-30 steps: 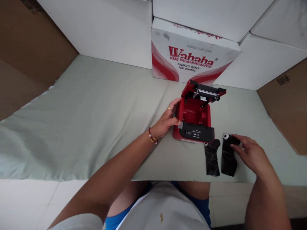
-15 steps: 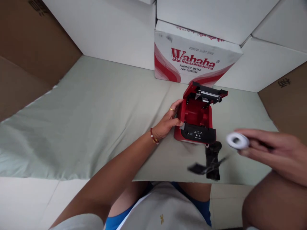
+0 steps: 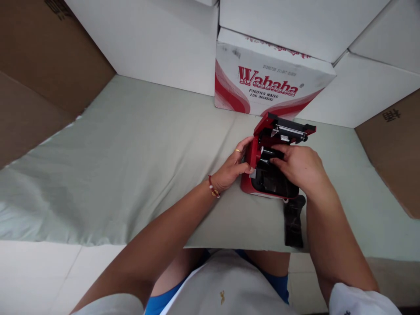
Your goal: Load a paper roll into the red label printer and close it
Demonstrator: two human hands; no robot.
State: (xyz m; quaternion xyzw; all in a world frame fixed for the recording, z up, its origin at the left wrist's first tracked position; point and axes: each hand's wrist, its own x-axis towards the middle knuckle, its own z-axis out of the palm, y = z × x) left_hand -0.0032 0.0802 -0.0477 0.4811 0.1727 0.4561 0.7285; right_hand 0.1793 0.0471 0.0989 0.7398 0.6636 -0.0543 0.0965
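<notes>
A red and black label printer point(image 3: 248, 186) stands on the cloth with its lid point(image 3: 288, 124) raised. My left hand point(image 3: 234, 165) grips the printer's left side, thumb on the small grey tab at its edge. Inside the bay, my right hand point(image 3: 297, 164) holds a dark glossy roll point(image 3: 267, 152) with a pale end, fingers closed around its right part. A dark shiny strip point(image 3: 274, 180) lies over the printer's front panel and hides its buttons. By the printer's front right corner, another dark, crumpled strip point(image 3: 293, 223) lies on the cloth.
A pale green cloth point(image 3: 114, 162) covers the table. Behind the printer stands a white and red Wahaha water carton point(image 3: 272, 83) against white boxes point(image 3: 147, 39). Brown cardboard point(image 3: 39, 65) borders the left side, and more cardboard point(image 3: 393, 148) the right.
My right hand has moved left from beside the printer, bringing the roll into its open bay. The dark tail now lies across the front panel. My left hand keeps its hold.
</notes>
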